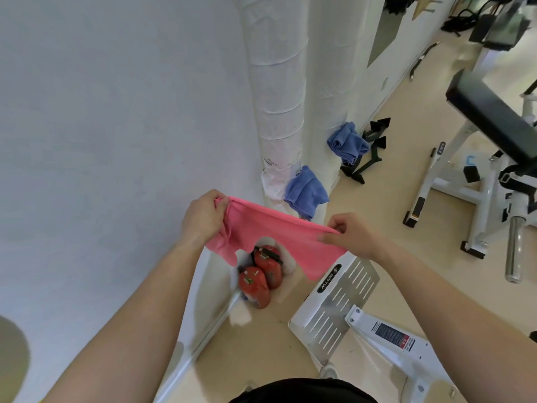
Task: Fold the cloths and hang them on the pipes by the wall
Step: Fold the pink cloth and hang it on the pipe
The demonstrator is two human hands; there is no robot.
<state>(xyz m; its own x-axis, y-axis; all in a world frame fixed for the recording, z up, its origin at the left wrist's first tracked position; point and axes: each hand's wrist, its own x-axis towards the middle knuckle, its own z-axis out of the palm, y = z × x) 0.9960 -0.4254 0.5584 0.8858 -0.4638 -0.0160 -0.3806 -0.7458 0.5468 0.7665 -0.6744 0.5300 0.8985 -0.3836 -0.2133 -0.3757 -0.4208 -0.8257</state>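
My left hand [203, 218] is closed in a fist around one top corner of the pink cloth [273, 242], fingers curled tight over the bunched fabric. My right hand [350, 235] pinches the other top corner between thumb and fingertips, the remaining fingers loosely curled. The two hands are apart, and the cloth's upper edge runs taut between them, sloping from my left hand at about 10 o'clock down to my right at about 3 o'clock. The rest of the cloth hangs below that edge, its lower hem uneven.

Beyond the cloth, at 12 o'clock, two white wrapped pipes [280, 91] stand by the wall [116, 112]. A blue cloth [305, 193] hangs by the nearer one, and a second blue cloth [347, 142] hangs by the farther pipe toward 1 o'clock. Under the pink cloth, two red fire extinguishers [261, 276] sit on the floor beside the wall.
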